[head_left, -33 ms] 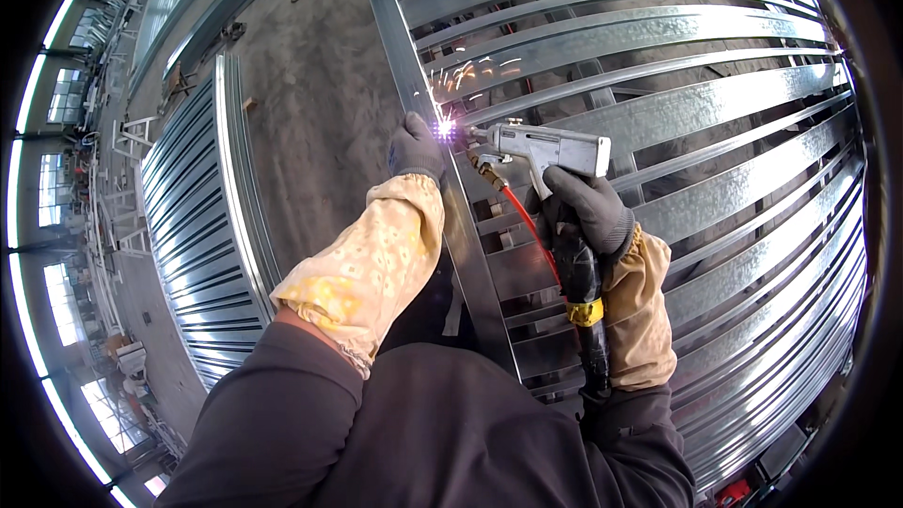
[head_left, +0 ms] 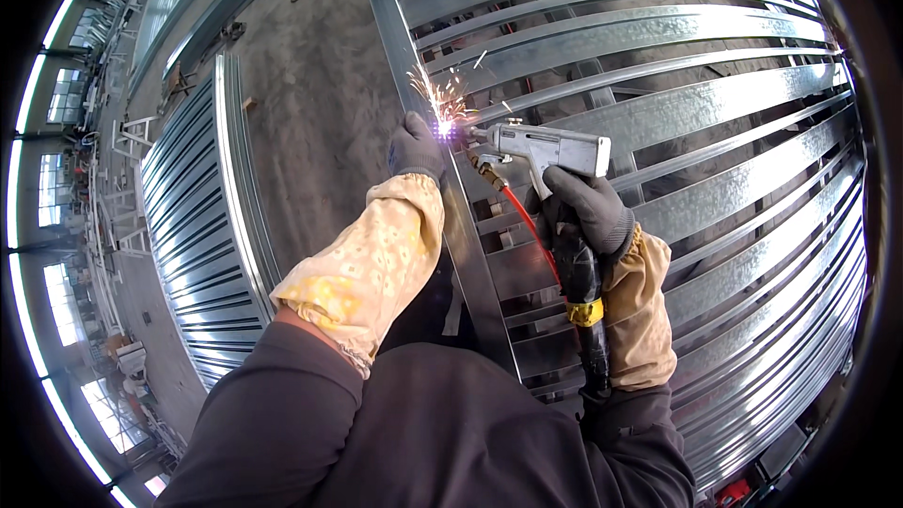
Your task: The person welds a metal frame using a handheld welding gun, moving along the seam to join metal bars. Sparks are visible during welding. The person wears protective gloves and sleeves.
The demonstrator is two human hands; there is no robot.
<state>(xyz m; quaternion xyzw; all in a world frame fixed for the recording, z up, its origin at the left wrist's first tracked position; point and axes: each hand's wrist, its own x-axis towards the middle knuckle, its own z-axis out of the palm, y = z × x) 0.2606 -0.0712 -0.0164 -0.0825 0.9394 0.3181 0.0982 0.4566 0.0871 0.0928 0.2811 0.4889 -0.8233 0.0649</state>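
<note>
My right hand (head_left: 594, 212), in a dark grey glove, is wrapped round the handle of a silver handheld welding gun (head_left: 555, 146). The gun's nozzle points left at a bright violet-white glow (head_left: 444, 128), from which orange sparks fly upward. A red hose (head_left: 529, 216) joins the gun through a brass fitting, and a thick black cable (head_left: 591, 357) with a yellow tape band runs down along my right forearm. Beside the glow, my left hand (head_left: 417, 149), gloved too, is closed on the edge of a long galvanized steel beam (head_left: 478, 292); its fingertips are partly hidden.
Galvanized steel slats (head_left: 734, 132) run rightward from the beam, with gaps between them. On the concrete floor (head_left: 320, 66) at left stands a stack of ribbed metal panels (head_left: 202, 235). A white trestle (head_left: 134, 136) and bright windows lie farther left.
The sparks have shifted from a spread to the upper right into a denser burst rising just above the glow. Both hands and the gun stay where they were.
</note>
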